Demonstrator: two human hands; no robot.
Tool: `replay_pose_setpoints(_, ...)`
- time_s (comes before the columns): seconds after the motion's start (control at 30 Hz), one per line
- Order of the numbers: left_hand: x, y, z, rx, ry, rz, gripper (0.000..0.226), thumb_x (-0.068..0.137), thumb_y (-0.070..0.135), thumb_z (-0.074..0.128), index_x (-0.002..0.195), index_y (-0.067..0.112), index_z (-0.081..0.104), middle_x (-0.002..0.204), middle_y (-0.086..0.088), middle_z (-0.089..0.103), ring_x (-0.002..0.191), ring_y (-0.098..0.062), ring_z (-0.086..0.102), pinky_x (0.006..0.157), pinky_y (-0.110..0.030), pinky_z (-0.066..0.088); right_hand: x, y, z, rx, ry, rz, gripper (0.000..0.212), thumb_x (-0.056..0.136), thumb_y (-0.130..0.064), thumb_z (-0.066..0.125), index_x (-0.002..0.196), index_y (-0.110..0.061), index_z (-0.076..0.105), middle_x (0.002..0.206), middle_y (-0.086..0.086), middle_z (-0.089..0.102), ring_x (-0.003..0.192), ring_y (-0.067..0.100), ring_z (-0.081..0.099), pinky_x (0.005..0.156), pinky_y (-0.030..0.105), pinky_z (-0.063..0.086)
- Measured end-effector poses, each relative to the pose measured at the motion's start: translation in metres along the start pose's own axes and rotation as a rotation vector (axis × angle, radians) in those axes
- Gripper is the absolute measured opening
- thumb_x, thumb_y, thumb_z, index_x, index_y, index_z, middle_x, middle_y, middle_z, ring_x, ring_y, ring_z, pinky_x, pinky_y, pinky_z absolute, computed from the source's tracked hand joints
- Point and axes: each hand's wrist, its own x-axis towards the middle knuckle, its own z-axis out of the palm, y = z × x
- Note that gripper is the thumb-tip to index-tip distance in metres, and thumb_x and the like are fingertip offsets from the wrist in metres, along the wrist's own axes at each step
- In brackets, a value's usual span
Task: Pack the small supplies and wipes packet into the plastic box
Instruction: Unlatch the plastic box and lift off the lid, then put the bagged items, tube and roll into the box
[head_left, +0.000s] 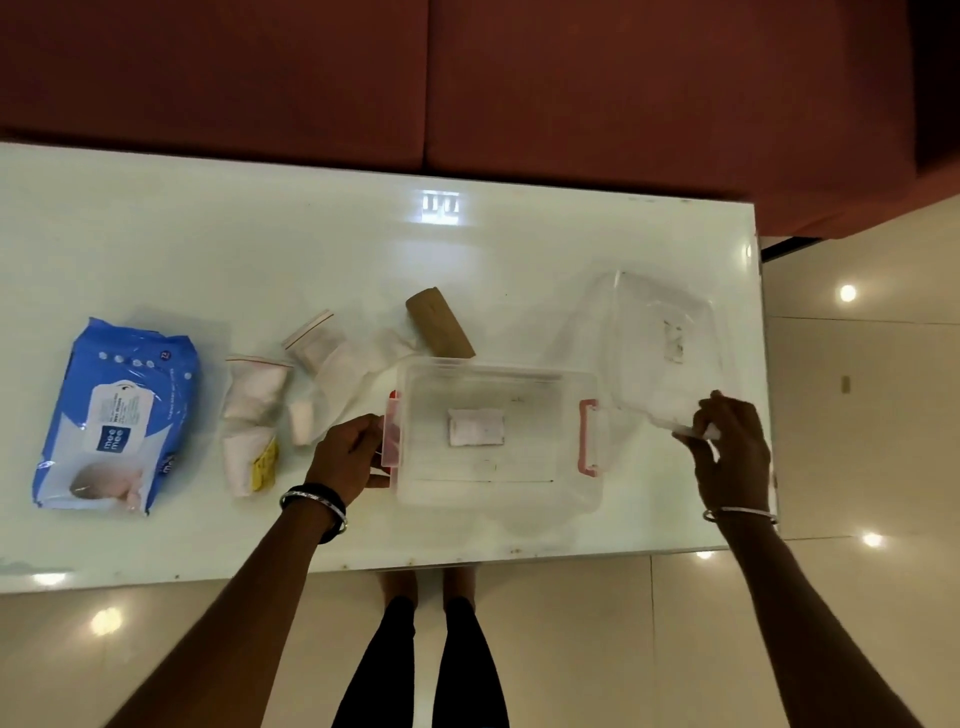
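Head camera is looking down on a glossy white table (156, 234), where the clear plastic box (498, 499) is sitting open near the front edge, a white label showing through its bottom. The left hand (348, 454) is gripping the box's left pink latch (392, 441), fingers curled closed around it. The right hand (735, 447) is pinching the near edge of the clear lid (660, 338), thumb and fingers clamped on it, holding it tilted just right of the box. The right pink latch (589, 439) is hanging free. Left of the box, small zip bags (260, 410) of white supplies are lying in a loose cluster, a brown roll (439, 325) is resting just behind the box, and the blue wipes packet (119, 415) is lying well apart at the far left. Bangles are circling both wrists
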Motion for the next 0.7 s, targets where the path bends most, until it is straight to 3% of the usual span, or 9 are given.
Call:
replay_pose_setpoints(0.1, 0.002, -0.001, 0.000, 0.009, -0.002, -0.011, 0.029, 0.104, 0.013, 0.037, 0.100, 0.008, 0.065, 0.080, -0.005, 0.066, 0.062, -0.010, 0.065, 0.051, -0.020, 0.058, -0.009, 0.014, 0.031, -0.070, -0.154, 0.111, 0.022, 0.073, 0.011, 0.076, 0.081, -0.001, 0.059, 0.127, 0.017, 0.053, 0.130, 0.034, 0.049, 0.079, 0.043, 0.055)
replay_pose_setpoints(0.17, 0.003, -0.001, -0.001, 0.010, -0.017, -0.010, 0.029, 0.104, 0.011, 0.036, 0.097, 0.005, 0.064, 0.077, -0.004, 0.065, 0.055, -0.004, 0.065, 0.052, -0.022, 0.058, -0.013, 0.023, 0.044, -0.128, -0.223, 0.154, 0.025, 0.073, 0.016, 0.073, 0.079, -0.004, 0.059, 0.135, 0.013, 0.051, 0.125, 0.037, 0.053, 0.067, 0.029, 0.051)
replay_pose_setpoints(0.23, 0.002, -0.001, -0.001, -0.003, -0.025, -0.005, 0.029, 0.104, 0.010, 0.036, 0.093, 0.006, 0.063, 0.075, -0.004, 0.065, 0.051, 0.000, 0.065, 0.052, -0.022, 0.058, -0.015, 0.028, 0.053, -0.174, -0.247, 0.159, 0.032, 0.073, 0.022, 0.068, 0.080, -0.007, 0.059, 0.138, 0.012, 0.049, 0.122, 0.040, 0.055, 0.066, 0.018, 0.044)
replay_pose_setpoints(0.3, 0.001, 0.000, -0.001, -0.018, -0.024, -0.004, 0.029, 0.104, 0.011, 0.037, 0.094, 0.006, 0.063, 0.074, -0.004, 0.065, 0.050, 0.001, 0.064, 0.051, -0.020, 0.057, -0.014, 0.028, 0.055, -0.231, -0.258, 0.159, 0.034, 0.074, 0.024, 0.063, 0.082, -0.009, 0.059, 0.141, 0.012, 0.047, 0.125, 0.041, 0.053, 0.070, 0.021, 0.044)
replay_pose_setpoints(0.4, 0.000, 0.000, -0.001, -0.040, -0.014, -0.027, 0.027, 0.103, 0.015, 0.039, 0.099, 0.007, 0.065, 0.079, -0.008, 0.067, 0.058, -0.009, 0.066, 0.054, -0.024, 0.058, -0.011, 0.022, 0.051, -0.301, -0.284, 0.152, 0.038, 0.072, 0.026, 0.059, 0.084, -0.010, 0.062, 0.142, 0.011, 0.046, 0.110, 0.039, 0.060, 0.061, 0.020, 0.041)
replay_pose_setpoints(0.5, -0.003, 0.001, -0.004, -0.022, 0.007, -0.028, 0.025, 0.101, 0.020, 0.045, 0.089, 0.015, 0.067, 0.081, -0.010, 0.069, 0.065, -0.020, 0.067, 0.065, -0.038, 0.062, 0.005, -0.001, 0.041, -0.336, -0.360, 0.310, 0.036, 0.070, 0.017, 0.055, 0.086, -0.014, 0.066, 0.137, 0.008, 0.049, 0.103, 0.036, 0.061, 0.072, 0.036, 0.050)
replay_pose_setpoints(0.6, -0.011, 0.001, -0.013, 0.031, 0.091, 0.031, 0.023, 0.098, 0.026, 0.054, 0.081, 0.020, 0.068, 0.076, -0.003, 0.070, 0.063, -0.019, 0.070, 0.068, -0.045, 0.062, 0.025, -0.051, 0.035, -0.279, -0.189, 0.394, 0.026, 0.077, 0.004, 0.058, 0.089, -0.016, 0.068, 0.108, 0.016, 0.064, 0.098, 0.039, 0.062, 0.082, 0.042, 0.049)
replay_pose_setpoints(0.7, -0.021, 0.002, -0.029, 0.110, 0.381, 0.188, 0.020, 0.097, 0.023, 0.054, 0.087, 0.016, 0.070, 0.079, -0.001, 0.073, 0.064, -0.018, 0.071, 0.064, -0.042, 0.060, 0.038, -0.116, 0.038, -0.087, 0.121, 0.147, 0.019, 0.078, 0.002, 0.058, 0.088, -0.011, 0.068, 0.090, 0.014, 0.072, 0.088, 0.036, 0.068, 0.079, 0.041, 0.052)
